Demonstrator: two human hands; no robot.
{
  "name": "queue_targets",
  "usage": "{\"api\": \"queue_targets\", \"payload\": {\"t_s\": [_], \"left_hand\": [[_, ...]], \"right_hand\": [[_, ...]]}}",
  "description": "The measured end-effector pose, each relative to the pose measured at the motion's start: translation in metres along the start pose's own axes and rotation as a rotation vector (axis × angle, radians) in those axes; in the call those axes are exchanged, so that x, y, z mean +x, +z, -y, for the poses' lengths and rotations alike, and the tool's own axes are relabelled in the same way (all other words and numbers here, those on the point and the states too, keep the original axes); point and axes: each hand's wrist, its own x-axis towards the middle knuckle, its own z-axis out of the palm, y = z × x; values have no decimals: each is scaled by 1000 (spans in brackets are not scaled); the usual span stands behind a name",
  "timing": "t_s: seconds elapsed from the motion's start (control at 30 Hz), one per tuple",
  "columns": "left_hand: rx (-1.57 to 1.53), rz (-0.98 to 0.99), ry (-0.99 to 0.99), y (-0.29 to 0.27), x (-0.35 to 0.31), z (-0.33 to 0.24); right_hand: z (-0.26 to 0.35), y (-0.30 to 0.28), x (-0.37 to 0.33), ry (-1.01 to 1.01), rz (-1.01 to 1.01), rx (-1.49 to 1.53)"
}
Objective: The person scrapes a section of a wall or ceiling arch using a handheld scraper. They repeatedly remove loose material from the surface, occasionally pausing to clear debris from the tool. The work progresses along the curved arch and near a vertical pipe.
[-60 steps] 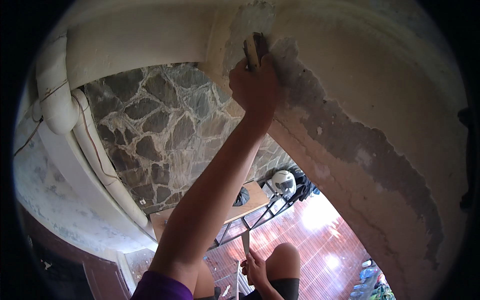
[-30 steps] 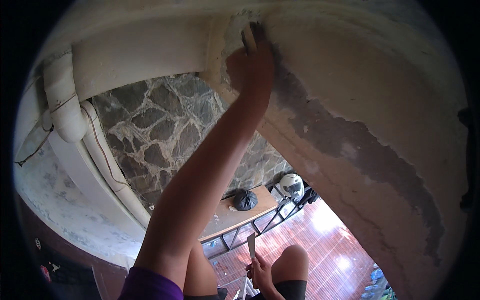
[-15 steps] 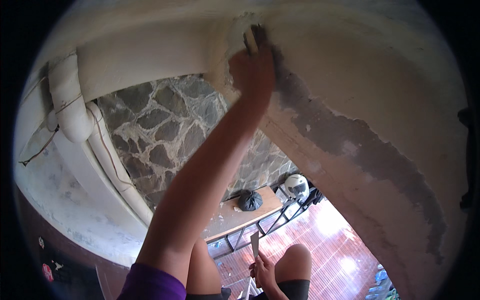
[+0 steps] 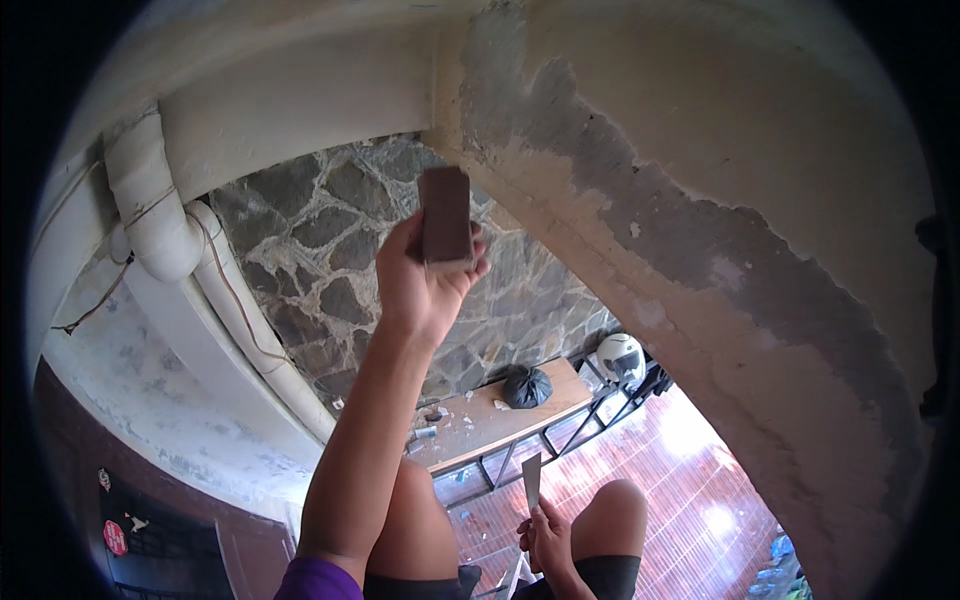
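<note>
My left hand (image 4: 425,285) grasps a brown block (image 4: 447,215), thumb along one edge and fingers curled round the other, its flat dark face turned towards me. It is raised in front of me and looks to be off the plaster. My right hand (image 4: 548,540), lower down beside my right knee (image 4: 618,512), is closed round a flat scraper (image 4: 532,480), blade up. Further right, a rough grey patch (image 4: 690,240) runs along the sloping beam (image 4: 620,310), its edges ragged against the paler coat. I judge this to be surface work on that patch, with the block lifted clear to check its face. Putting it back to use would call for turning that face to the beam, laying it flush and pressing evenly, minding the flaky edges.

Around me, leftmost, pale pipes (image 4: 155,215) hang by the wall, well apart from the block. The stone wall (image 4: 320,215) lies behind my raised arm, which hides part of it. Below, a bench (image 4: 470,440) carries scattered bits and a black bag (image 4: 527,388); a white helmet (image 4: 621,360) sits past its right end. The dark things beside the helmet are too blurred for me to name. Nothing seems to block the way from the block to the patch.
</note>
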Motion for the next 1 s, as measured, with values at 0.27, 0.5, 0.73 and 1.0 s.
{"api": "queue_targets", "payload": {"t_s": [0.27,0.5,0.73,1.0], "left_hand": [[-16,106,11,-8,-9,7],[-122,263,-6,9,-42,16],[-179,261,39,3,-46,15],[186,20,282,40,0,12]], "right_hand": [[1,6,0,14,13,-2],[-2,6,3,23,4,-23],[-3,3,-1,33,2,-22],[-6,4,1,36,7,-41]]}}
